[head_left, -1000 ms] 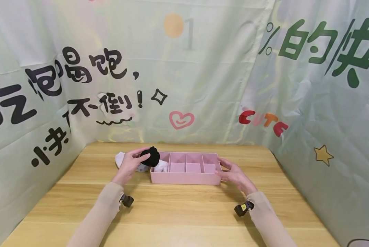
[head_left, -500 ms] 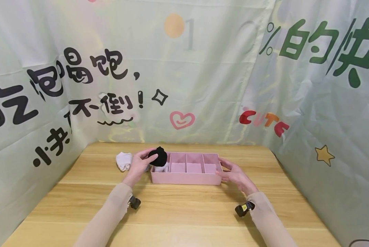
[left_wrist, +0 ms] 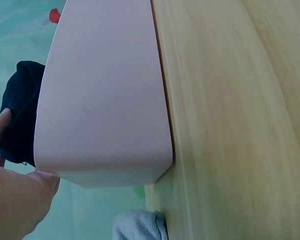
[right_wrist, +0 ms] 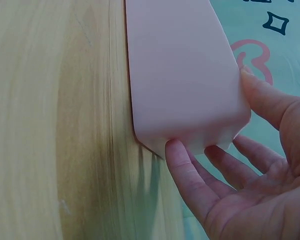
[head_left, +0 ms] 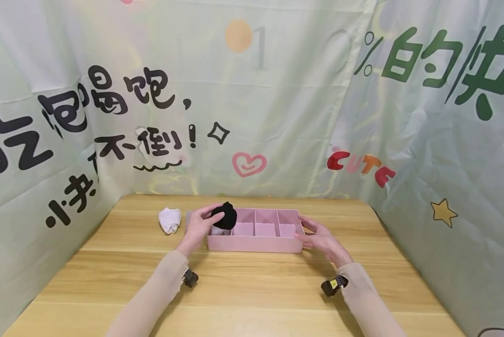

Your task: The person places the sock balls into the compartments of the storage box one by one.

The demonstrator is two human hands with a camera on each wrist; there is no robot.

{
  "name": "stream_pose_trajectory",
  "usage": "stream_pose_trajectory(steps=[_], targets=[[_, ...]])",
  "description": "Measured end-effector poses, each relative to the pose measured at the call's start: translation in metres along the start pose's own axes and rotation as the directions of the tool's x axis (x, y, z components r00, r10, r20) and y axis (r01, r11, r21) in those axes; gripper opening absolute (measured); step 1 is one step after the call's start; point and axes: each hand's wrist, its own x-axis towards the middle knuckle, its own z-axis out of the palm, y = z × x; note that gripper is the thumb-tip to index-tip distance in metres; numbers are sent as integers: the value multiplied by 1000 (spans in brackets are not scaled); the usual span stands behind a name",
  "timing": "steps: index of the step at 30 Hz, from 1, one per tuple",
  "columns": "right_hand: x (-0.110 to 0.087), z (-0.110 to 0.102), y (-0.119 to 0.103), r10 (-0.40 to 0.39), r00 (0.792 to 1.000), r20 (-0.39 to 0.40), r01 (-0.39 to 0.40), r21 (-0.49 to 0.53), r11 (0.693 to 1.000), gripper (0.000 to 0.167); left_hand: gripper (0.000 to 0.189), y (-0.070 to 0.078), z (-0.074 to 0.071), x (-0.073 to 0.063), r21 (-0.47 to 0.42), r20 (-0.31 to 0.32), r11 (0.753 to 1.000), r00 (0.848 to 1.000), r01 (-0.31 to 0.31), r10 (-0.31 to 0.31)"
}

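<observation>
My left hand [head_left: 198, 228] pinches a balled-up black sock [head_left: 224, 216] over the left part of a pink divided storage box [head_left: 255, 244]. In the left wrist view, the black sock [left_wrist: 23, 112] shows beyond the box's upper edge, beside the fingers. A white balled sock [head_left: 220, 231] sits in the leftmost compartment, partly hidden by the black one. My right hand [head_left: 324, 239] holds the box's right end, thumb at the near top edge and fingers against the end wall [right_wrist: 190, 137].
Left of the box, a white balled sock [head_left: 169, 220] lies on the wooden table [head_left: 252, 290]. A grey sock [left_wrist: 139, 226] lies near the box's left end, mostly behind my left hand in the head view. Printed curtains [head_left: 285, 107] enclose the table's back and sides.
My left hand has carried the black sock rightward, from the box's left edge to over its left compartments. The white sock on the table has come into full view. My right hand stays put.
</observation>
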Motion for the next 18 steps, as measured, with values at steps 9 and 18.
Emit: stream_pose_trajectory(steps=[9, 18], targets=[[2, 0, 1, 1, 1000, -2, -1, 9, 1000, 75, 41, 3, 6, -1, 20, 16, 999, 999, -38, 38], [2, 0, 4, -2, 1000, -10, 2, 3, 1000, 73, 40, 7, 15, -3, 32, 47, 998, 998, -47, 46]])
